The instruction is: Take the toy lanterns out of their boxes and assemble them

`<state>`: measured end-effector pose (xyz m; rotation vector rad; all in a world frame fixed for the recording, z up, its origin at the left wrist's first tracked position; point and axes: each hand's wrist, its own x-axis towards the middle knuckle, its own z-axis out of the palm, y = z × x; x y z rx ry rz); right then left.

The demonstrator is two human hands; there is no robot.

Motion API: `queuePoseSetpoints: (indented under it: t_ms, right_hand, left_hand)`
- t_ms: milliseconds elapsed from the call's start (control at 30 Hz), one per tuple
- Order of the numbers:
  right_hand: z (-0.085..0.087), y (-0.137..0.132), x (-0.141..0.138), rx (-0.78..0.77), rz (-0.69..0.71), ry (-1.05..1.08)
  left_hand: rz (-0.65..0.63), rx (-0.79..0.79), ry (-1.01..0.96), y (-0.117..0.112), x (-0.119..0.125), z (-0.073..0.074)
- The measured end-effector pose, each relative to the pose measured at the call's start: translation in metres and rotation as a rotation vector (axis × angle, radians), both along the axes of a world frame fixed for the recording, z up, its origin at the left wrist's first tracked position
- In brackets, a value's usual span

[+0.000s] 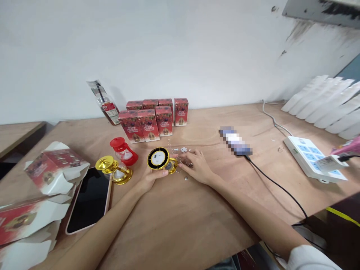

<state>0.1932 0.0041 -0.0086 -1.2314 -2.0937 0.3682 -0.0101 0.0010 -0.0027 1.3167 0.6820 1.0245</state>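
My left hand (152, 178) is wrapped round a small gold lantern (172, 165), which lies tipped with its round underside toward me. That base shows a black ring and a white disc in the middle. At the lantern's other end, the fingers of my right hand (198, 167) are pinched at its thin wire handle (179, 171). What lies between those fingertips is partly hidden. Small white pieces (183, 149) rest just beyond my right hand, and a small round metal piece (186, 179) lies nearer me. Another gold lantern (115, 170) and a red lantern (123, 152) stand to the left.
Several red Christmas boxes (147, 125) stand at the back beside a bottle (108, 107). Opened boxes (57, 168) and a tablet (90, 198) lie left. On the right are a phone (234, 141) on a black cable, a power strip (312, 155) and white foam sleeves (323, 101).
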Motion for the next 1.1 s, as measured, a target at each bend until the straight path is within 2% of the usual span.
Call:
queuePoseSetpoints:
  t_ms: [233,367,633,900,1100]
  right_hand:
    - [-0.0009,0.0041,0.0028,-0.054,-0.049,0.148]
    - [0.0016,0.0047,0.0042,-0.014,-0.110,0.257]
    - [0.0082,0.0023,0.0069,0.062,-0.130,0.297]
    - [0.0045,0.0045,0.0066,-0.060,-0.026,0.385]
    - [0.0043,0.0063,0.0071,-0.088,-0.007,0.387]
  left_hand:
    - [-0.006,-0.005,-0.028,0.0015,-0.0002,-0.0041]
    - [0.009,-0.017,-0.065,0.0003,0.0016,-0.0014]
    - [-0.011,0.005,0.004,0.0012,-0.0017,-0.0024]
    - [-0.030,0.057,0.053,0.0005,-0.0033,0.0006]
    - [-0.027,0.050,0.081,0.0003,-0.0033,0.0013]
